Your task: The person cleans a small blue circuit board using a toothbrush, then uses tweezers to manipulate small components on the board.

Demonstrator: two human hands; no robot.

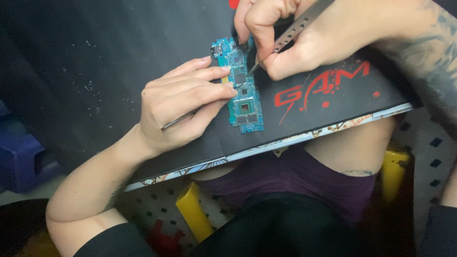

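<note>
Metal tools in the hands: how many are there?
2. Tweezers in the right hand, tip at the circuit board. A thin metal tool in the left hand, mostly hidden.

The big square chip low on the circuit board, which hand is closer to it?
Left. The left hand lies just beside the square chip; the right hand works farther up the circuit board.

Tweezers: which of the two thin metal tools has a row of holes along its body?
The tweezers in the right hand, the perforated tweezers. The left hand's plain thin tool shows no holes. Both tips meet the blue circuit board.
</note>
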